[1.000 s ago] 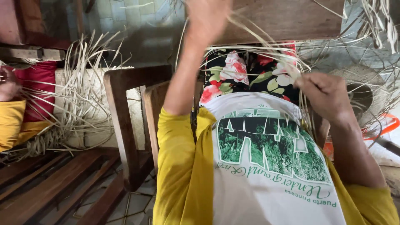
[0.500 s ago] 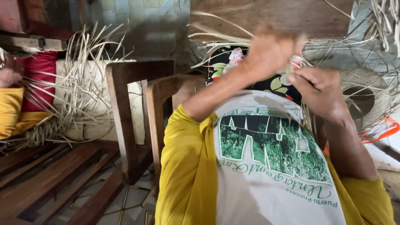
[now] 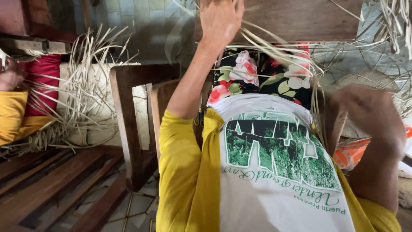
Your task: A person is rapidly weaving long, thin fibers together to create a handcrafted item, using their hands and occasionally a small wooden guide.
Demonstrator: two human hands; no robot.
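While the fingers of our left hand (image 3: pixel 221 19) curl around pale dried leaf strips (image 3: pixel 274 49), we lift them high over the lap. Our right hand (image 3: pixel 371 114) is blurred, so we cannot tell how its fingers sit; it hovers by strands running down beside the knee. Below lies floral fabric (image 3: pixel 257 79); a wooden chair (image 3: pixel 128 120) stands left, beside a woven bundle (image 3: pixel 81 107).
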